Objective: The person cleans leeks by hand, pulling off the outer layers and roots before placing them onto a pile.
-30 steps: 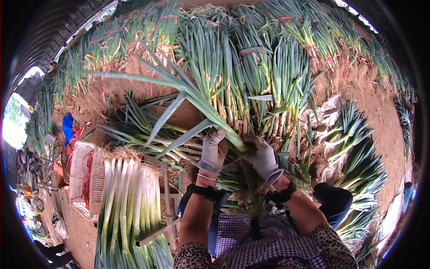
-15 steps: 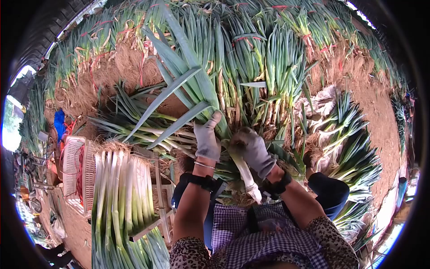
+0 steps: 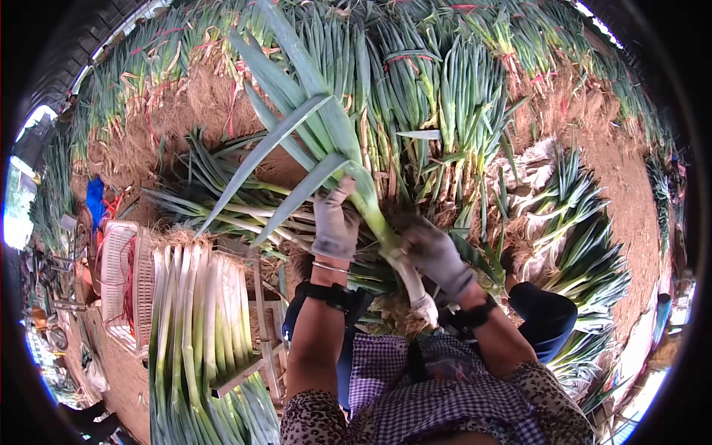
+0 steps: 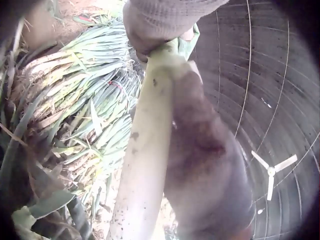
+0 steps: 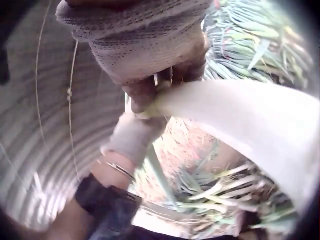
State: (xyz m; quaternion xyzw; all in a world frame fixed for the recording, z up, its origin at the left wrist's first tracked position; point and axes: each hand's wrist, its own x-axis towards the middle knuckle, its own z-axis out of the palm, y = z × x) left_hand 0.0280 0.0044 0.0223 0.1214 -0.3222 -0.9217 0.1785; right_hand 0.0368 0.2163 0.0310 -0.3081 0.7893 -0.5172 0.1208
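A large green onion (image 3: 378,226) slants across the front of the body, its leaves fanned up and to the left. Its white shank and root end (image 3: 421,311) point down towards the checked apron. The gloved left hand (image 3: 337,222) grips the stalk just under the leaves. Curled fingers of the gloved right hand (image 3: 437,256) pinch the stalk a little lower down, on its right side. Up close in the left wrist view, the pale shank (image 4: 147,145) has specks of soil. In the right wrist view, the right glove (image 5: 150,50) bends over the stalk close to the left glove (image 5: 132,137).
Cleaned green onions (image 3: 200,319) lie stacked on a metal frame (image 3: 267,348) at the left, beside a white plastic basket (image 3: 119,274). Tied bundles (image 3: 415,89) stand across the back. Loose green onions (image 3: 578,245) lie on sacking (image 3: 530,174) at the right.
The green onion has swung so its leaves point further up and its white root end shows below the hands. The right hand has slid slightly down and right along the stalk since half a second ago.
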